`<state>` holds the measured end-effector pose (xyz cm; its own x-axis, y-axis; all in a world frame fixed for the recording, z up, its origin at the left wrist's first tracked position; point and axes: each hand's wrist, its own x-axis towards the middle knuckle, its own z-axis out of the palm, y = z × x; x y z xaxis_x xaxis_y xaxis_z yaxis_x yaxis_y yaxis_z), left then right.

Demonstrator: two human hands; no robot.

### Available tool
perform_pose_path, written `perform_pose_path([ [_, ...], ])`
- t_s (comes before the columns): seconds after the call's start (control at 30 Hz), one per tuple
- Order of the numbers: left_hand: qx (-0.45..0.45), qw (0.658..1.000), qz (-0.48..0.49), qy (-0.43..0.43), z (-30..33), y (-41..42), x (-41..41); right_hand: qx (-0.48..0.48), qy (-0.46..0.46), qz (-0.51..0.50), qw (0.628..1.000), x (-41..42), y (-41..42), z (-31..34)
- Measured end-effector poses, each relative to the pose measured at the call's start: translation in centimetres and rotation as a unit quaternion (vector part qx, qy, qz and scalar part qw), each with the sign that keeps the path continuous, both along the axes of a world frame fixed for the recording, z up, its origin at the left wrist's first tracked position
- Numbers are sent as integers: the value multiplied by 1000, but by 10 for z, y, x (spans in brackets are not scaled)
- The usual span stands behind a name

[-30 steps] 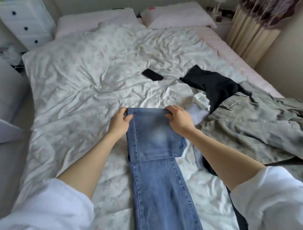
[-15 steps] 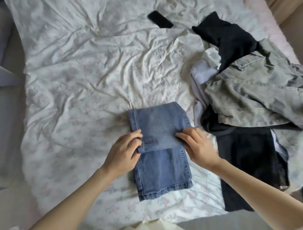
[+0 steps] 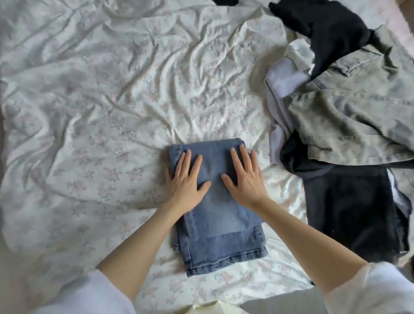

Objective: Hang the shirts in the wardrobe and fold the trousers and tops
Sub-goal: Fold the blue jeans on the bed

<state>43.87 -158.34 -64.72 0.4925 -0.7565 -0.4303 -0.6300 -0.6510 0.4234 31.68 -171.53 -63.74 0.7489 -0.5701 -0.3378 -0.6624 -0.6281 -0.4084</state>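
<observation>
A pair of blue jeans (image 3: 220, 226) lies folded into a compact rectangle near the bed's front edge. My left hand (image 3: 187, 181) presses flat on its upper left part, fingers straight and spread. My right hand (image 3: 246, 179) presses flat on the upper right part, fingers spread too. To the right lies a heap of clothes: a grey-green jacket or shirt (image 3: 349, 116), a black top (image 3: 329, 29), a pale lilac garment (image 3: 284, 89) and dark trousers (image 3: 351, 210).
The crumpled white floral bedsheet (image 3: 112, 100) covers the bed to the left and beyond the jeans. A dark object (image 3: 225, 1) is cut off at the top edge. The bed's front edge runs along the bottom of the view.
The jeans were folded over once more into a shorter stack. Both hands let go of the fold they were pinching and now lie flat on top. The view has moved closer.
</observation>
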Motion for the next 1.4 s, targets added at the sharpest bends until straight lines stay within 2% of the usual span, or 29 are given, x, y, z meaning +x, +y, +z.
perform_pose_path([
  [0.1, -107, 984, 138, 27, -8, -8, -11, 99, -29, -189, 976, 8, 1, -18],
  [0.17, -143, 946, 284, 59, -6, -4, -21, 133, -40, -267, 954, 3, 3, -21],
  [0.23, -117, 913, 382, 87, -4, 5, -28, 143, -27, -284, 948, -3, 5, -21],
  [0.27, -85, 909, 396, 94, -3, 7, -29, 150, -23, -292, 944, -5, 4, -20],
  [0.37, -22, 916, 389, 96, 6, 8, -29, 146, 2, -282, 948, -7, 4, -14],
  [0.47, -37, 923, 379, 54, 22, 2, -25, 39, 42, -249, 967, -6, 5, -4],
  [0.53, -47, 927, 371, 16, 32, 9, -28, -41, 22, -249, 968, -13, 11, 9],
  [0.63, -87, 921, 379, 28, 37, 32, -49, -101, -50, -266, 957, -37, 28, 17],
  [0.7, -80, 923, 373, 53, 31, 53, -68, -69, -46, -262, 961, -59, 47, 13],
  [0.77, 12, 937, 342, 68, 20, 66, -80, 16, 42, -253, 966, -78, 63, -4],
  [0.83, 102, 941, 317, 56, 10, 70, -81, 67, 127, -254, 956, -89, 71, -20],
  [0.87, 93, 940, 324, 47, 7, 66, -77, 73, 122, -264, 954, -89, 69, -25],
  [0.93, 1, 951, 309, 4, 9, 51, -62, 65, 59, -280, 956, -85, 65, -25],
  [0.97, -53, 962, 264, -41, 8, 43, -53, 58, 31, -289, 955, -86, 64, -23],
  [1.03, -116, 980, 102, -126, 11, 21, -35, 56, 6, -333, 941, -98, 72, -18],
  [1.1, -90, 981, -98, -139, 8, -2, -20, 91, 15, -367, 926, -111, 95, -12],
  [1.13, -52, 971, -193, -131, 2, -11, -15, 119, 22, -372, 920, -117, 109, -10],
  [1.17, -17, 961, -248, -123, -7, -16, -10, 151, 25, -376, 914, -121, 119, -10],
  [1.2, 3, 961, -250, -119, -16, -18, -4, 175, 27, -389, 904, -124, 125, -11],
  [1.23, 23, 972, -202, -119, -23, -18, 5, 187, 36, -400, 897, -125, 125, -11],
  [1.27, 35, 987, -109, -114, -24, -16, 17, 180, 57, -402, 896, -122, 120, -10],
  [1.33, 33, 995, 56, -76, -26, -11, 42, 122, 76, -397, 907, -112, 103, -7],
  [1.4, 39, 993, 94, -52, -22, -10, 54, 66, -9, -378, 923, -91, 85, 3],
])
